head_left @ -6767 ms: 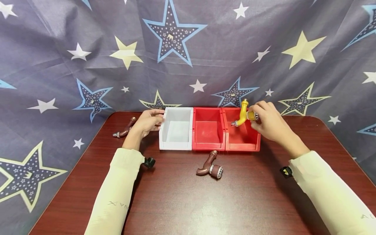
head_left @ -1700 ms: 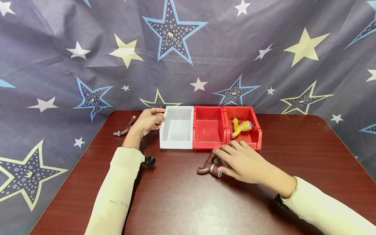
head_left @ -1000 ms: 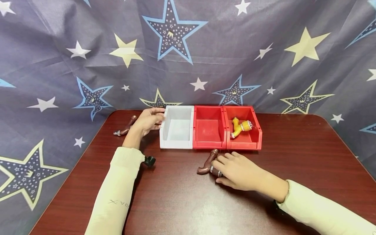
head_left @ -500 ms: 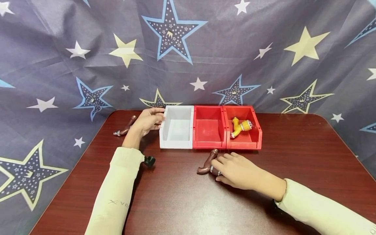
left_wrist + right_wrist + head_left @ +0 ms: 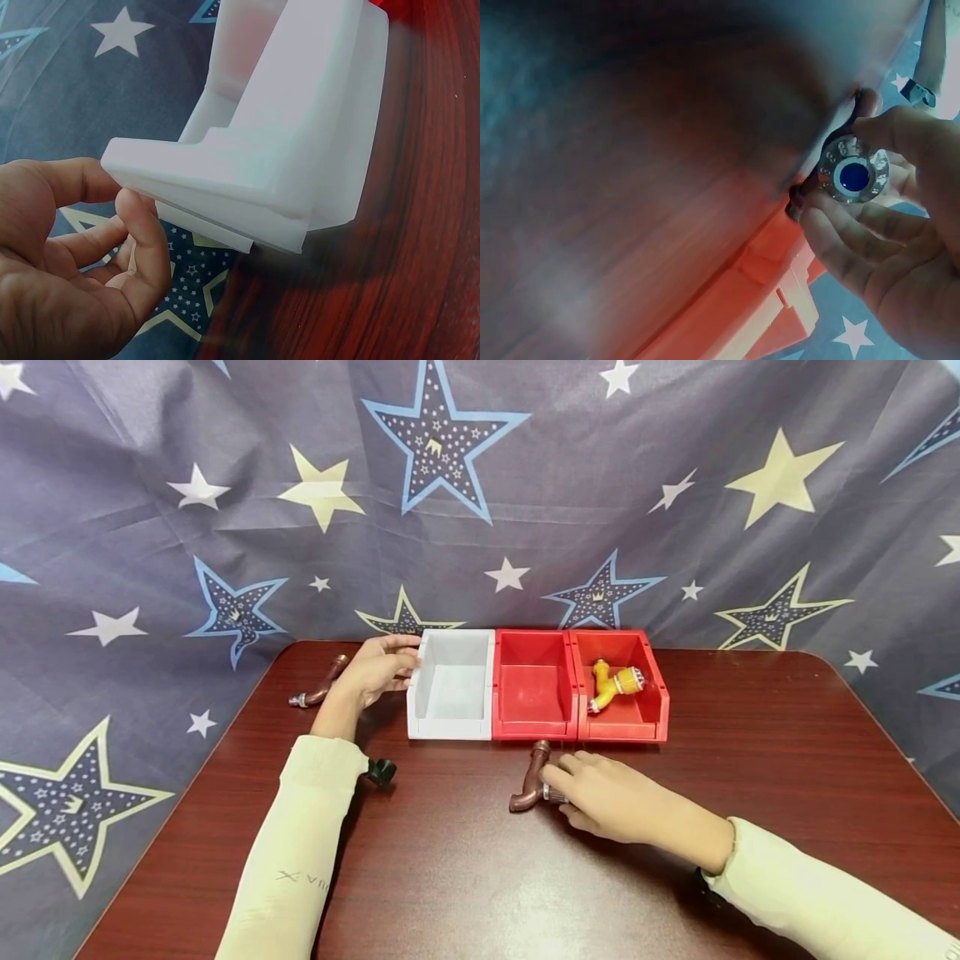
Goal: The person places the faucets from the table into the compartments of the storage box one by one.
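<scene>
My left hand [image 5: 373,673] pinches the rim of the white bin [image 5: 450,729] at its left side. In the left wrist view, thumb and index finger meet at that bin's [image 5: 300,97] edge. My right hand [image 5: 618,797] grips a brown tap [image 5: 533,781] by its ribbed knob, in front of the bins. The right wrist view shows the knob's silver end [image 5: 853,174], with a blue centre, between thumb and fingers; the tap's body is partly hidden behind it. A yellow tap [image 5: 606,693] lies in the right-hand red bin [image 5: 628,732].
A middle red bin [image 5: 532,732] stands between the white bin and the right-hand one, all in a row. A second brown tap [image 5: 324,687] lies left of my left hand. Behind the table [image 5: 450,877] hangs a star-patterned cloth [image 5: 570,468].
The yellow tap, earlier in my right hand, now lies in the right-hand bin. My right hand has moved to the front brown tap, which has turned slightly. My left hand stays put.
</scene>
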### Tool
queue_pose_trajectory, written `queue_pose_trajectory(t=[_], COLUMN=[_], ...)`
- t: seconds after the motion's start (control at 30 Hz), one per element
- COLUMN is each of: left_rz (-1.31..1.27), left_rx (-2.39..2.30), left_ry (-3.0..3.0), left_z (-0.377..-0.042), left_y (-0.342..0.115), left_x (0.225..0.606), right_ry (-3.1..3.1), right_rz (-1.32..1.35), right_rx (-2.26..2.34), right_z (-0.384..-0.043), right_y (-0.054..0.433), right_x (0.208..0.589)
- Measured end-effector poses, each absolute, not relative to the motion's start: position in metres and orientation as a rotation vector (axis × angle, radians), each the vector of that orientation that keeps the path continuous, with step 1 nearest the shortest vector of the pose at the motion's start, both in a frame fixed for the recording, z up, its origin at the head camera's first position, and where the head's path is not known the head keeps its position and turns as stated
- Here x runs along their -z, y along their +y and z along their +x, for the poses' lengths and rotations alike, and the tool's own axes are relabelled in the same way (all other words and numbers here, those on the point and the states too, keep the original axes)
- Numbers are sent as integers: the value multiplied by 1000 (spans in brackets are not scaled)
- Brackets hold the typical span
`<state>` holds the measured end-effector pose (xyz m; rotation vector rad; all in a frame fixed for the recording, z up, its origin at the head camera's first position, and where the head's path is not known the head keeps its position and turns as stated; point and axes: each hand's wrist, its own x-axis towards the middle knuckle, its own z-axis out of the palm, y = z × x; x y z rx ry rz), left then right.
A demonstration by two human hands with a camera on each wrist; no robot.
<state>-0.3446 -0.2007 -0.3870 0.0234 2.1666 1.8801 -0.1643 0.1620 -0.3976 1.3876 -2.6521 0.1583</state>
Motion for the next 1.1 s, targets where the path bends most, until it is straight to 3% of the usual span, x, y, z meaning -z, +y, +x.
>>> queue_pose_trajectory(t=[0.73, 1.1], left_rz=[15, 10], left_rx=[-1878, -1875], left_ry=[2162, 2162], left_z=[-343, -343], left_y=[-201, -201], left_x=[384, 385], right_ry=[-2566, -2505], right_rz=[1396, 1414], right_rx=[-368, -233], right_z=[-166, -168], right_y=[163, 163], right_x=[396, 379])
